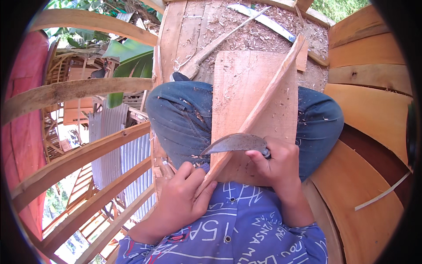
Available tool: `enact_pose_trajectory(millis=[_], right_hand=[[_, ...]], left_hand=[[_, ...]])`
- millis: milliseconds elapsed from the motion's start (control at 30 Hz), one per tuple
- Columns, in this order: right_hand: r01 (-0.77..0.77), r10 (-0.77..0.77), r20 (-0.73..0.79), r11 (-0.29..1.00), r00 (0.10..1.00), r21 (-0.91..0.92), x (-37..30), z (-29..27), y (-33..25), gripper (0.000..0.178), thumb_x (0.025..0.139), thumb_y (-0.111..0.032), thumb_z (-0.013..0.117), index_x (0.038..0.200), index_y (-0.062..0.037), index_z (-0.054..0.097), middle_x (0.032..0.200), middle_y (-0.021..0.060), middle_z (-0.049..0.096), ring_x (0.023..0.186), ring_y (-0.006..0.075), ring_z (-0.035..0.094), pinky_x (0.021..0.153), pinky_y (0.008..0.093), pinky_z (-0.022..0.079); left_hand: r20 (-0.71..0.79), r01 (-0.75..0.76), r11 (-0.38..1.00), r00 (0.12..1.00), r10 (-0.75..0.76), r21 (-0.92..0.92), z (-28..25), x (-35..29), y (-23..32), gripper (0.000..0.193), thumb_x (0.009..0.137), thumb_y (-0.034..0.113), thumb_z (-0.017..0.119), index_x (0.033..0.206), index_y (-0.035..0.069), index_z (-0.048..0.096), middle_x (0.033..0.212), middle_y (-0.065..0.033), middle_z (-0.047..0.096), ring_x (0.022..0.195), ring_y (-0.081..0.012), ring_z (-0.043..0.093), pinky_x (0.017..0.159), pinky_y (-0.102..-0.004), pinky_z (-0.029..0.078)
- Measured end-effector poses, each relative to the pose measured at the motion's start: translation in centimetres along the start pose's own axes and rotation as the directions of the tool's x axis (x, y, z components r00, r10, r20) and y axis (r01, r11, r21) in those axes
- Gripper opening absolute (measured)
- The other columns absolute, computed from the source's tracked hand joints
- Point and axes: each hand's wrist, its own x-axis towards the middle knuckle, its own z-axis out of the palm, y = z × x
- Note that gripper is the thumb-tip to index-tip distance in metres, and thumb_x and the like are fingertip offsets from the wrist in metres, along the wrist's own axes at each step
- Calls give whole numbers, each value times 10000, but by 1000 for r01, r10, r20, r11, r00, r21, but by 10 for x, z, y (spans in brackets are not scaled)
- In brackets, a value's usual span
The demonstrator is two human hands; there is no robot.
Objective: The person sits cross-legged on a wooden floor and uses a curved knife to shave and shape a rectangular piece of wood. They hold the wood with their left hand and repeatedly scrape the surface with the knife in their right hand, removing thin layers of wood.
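Observation:
A long, narrow wooden stick (260, 104) slants across a flat wooden board (231, 83) that rests over my lap. My left hand (183, 193) is closed round the stick's near end, close to my shirt. In my right hand (281, 162) is a knife (237, 143) with a broad, curved dark blade, its handle mostly hidden by my fingers. The blade lies across the stick just above my left hand, its tip pointing left. Whether the edge bites into the wood I cannot tell.
Wood shavings (259, 37) cover the floor ahead, with a long wooden-handled tool (198, 57) and a pale flat strip (263, 20) on them. Slatted wooden rails (83, 90) stand at left, a plank wall (365, 101) at right. A banana leaf (132, 57) pokes in beside the rails.

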Motion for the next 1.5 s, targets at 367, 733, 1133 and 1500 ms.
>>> enact_pose_trajectory(millis=[367,733,1133,1500], right_hand=[[-109,112,-68,993,991,54,0,-23,13,500,810,-417,737,625,6,545,547,188,515,515,380,559,478,402,430],[-93,77,-179,992,981,-83,0,-7,25,593,816,-504,705,602,16,516,523,192,476,448,329,488,463,403,402],[-38,40,65,999,997,-22,-12,-12,-8,562,741,-549,745,596,-37,562,525,124,536,470,319,560,448,375,442],[-397,363,-305,916,880,-53,8,-57,80,603,932,-500,570,707,60,583,517,128,438,493,128,401,486,334,365]], left_hand=[[-44,1,1000,999,-3,-30,9,-1,0,152,779,56,686,755,-11,551,710,-133,436,561,-287,479,509,-379,382],[-51,-13,1000,999,13,-5,11,-4,0,156,790,62,677,758,-3,538,717,-138,433,552,-296,491,494,-378,386],[-28,-86,994,996,89,68,12,0,-8,167,801,119,695,811,30,554,738,-105,444,559,-262,520,461,-381,421],[-6,-73,995,997,74,61,12,-4,-7,188,788,116,709,782,40,537,724,-99,441,548,-247,518,449,-372,416]])
